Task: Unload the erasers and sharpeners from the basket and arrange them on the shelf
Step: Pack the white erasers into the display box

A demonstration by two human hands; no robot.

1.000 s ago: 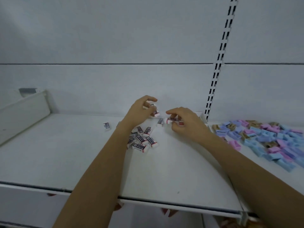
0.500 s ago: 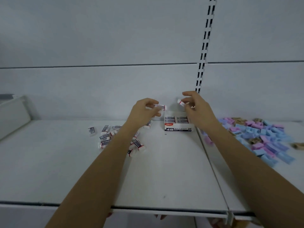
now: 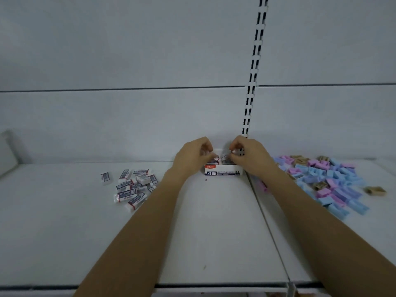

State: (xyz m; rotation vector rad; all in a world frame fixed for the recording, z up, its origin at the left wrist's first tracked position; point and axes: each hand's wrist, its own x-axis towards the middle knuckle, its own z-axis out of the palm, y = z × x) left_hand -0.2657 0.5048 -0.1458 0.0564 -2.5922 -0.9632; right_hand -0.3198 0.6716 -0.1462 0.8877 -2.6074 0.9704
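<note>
**Both hands at the eraser box, at the back of the shelf**

We look down on a pale grey shelf (image 3: 64, 232) made of two boards that meet at a joint running away from us. Behind it stands a plain grey back wall (image 3: 128, 50) in two panels, split by one dark horizontal seam. One slotted upright (image 3: 255, 61) climbs the wall above the joint. A low divider (image 3: 8, 151) stands at the far left.

On the right board lies the heap of sharpeners (image 3: 330, 179), blue, pink and tan. There are too many, and they overlap too much, for us to count. One tan sharpener (image 3: 375, 190) lies apart at the heap's right edge.

On the left board we count about ten loose erasers (image 3: 132, 185) in a small overlapping pile, and one lone eraser (image 3: 105, 177) just left of it.

One eraser box (image 3: 222, 171), printed "4B" and "24", stands against the wall, just left of the joint.

Our two bare hands meet over its open top. The left hand (image 3: 192, 157) has its fingers curled, pinching the left-hand eraser (image 3: 215, 158) at the tips. The right hand (image 3: 250, 155) likewise pinches the right-hand eraser (image 3: 232, 151). Blur hides how each lies.
</note>
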